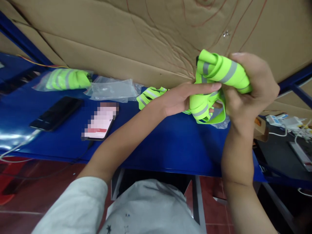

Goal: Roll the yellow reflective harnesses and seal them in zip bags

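Upper neon strap roll (223, 70) slants lengthwise, seemingly down rightward.

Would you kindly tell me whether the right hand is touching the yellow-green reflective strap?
Touching: the head view shows the right hand curled around the rolled upper part of the reflective strap.

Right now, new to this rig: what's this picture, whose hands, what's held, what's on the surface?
No machine here: one head-worn camera looks forward and down at the wearer's own bare hands. The right hand grips a folded bundle of neon striped webbing; the left hand holds looped parts of it. On the blue table lie a bagged neon bundle, clear plastic packaging, a dark phone and a phone with a pixelated screen. Cardboard stands behind.
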Demonstrator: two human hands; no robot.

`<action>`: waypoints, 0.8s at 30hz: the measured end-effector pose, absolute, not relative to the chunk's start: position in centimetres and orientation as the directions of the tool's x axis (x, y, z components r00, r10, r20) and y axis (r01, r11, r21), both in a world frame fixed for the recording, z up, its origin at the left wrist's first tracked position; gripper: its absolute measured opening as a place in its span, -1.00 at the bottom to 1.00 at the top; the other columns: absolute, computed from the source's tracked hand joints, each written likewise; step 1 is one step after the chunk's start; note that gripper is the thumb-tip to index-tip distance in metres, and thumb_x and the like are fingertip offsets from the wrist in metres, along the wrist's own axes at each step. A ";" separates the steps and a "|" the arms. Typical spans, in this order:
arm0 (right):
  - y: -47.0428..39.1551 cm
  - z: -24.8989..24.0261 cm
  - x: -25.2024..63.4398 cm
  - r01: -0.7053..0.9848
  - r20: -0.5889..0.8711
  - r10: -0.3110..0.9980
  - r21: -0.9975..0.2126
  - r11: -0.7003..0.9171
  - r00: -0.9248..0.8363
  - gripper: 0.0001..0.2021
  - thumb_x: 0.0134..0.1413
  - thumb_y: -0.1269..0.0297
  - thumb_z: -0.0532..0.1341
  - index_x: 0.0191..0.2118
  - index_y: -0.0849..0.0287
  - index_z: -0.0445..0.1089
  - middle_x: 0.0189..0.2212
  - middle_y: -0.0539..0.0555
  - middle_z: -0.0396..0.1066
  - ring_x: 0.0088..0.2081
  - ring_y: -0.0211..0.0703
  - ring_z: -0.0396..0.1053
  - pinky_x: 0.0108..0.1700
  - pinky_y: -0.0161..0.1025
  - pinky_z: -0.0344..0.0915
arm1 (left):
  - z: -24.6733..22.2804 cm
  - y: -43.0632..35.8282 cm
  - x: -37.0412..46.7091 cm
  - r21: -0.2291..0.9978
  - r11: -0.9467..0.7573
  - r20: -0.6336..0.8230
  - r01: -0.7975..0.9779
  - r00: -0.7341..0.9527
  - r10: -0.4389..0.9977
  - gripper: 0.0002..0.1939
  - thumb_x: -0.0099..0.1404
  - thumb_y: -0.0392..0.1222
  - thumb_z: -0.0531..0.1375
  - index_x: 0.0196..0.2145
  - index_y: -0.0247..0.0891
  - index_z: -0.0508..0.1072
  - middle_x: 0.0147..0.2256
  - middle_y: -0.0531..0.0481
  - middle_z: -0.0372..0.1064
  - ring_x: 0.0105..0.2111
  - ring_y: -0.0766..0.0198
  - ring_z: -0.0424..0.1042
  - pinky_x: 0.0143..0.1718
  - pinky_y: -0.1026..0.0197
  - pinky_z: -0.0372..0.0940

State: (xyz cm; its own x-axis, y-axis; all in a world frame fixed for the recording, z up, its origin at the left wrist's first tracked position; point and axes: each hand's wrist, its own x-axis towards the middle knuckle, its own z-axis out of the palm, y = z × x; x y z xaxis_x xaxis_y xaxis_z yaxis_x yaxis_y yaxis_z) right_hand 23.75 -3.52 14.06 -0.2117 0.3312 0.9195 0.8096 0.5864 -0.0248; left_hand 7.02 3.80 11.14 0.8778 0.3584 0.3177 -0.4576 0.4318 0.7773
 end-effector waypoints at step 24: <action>-1.6 12.9 25.8 0.610 0.720 0.694 -0.543 0.577 -0.015 -0.44 0.02 -0.14 0.52 0.08 0.04 0.58 -0.11 0.00 0.60 -0.13 -0.03 0.56 -0.04 -0.05 0.54 | 11.2 4.0 6.9 0.789 0.289 0.260 -0.542 0.721 0.642 -0.70 0.14 -0.44 0.29 -0.19 -0.23 0.39 -0.37 0.10 0.42 -0.36 0.30 0.46 -0.18 0.20 0.39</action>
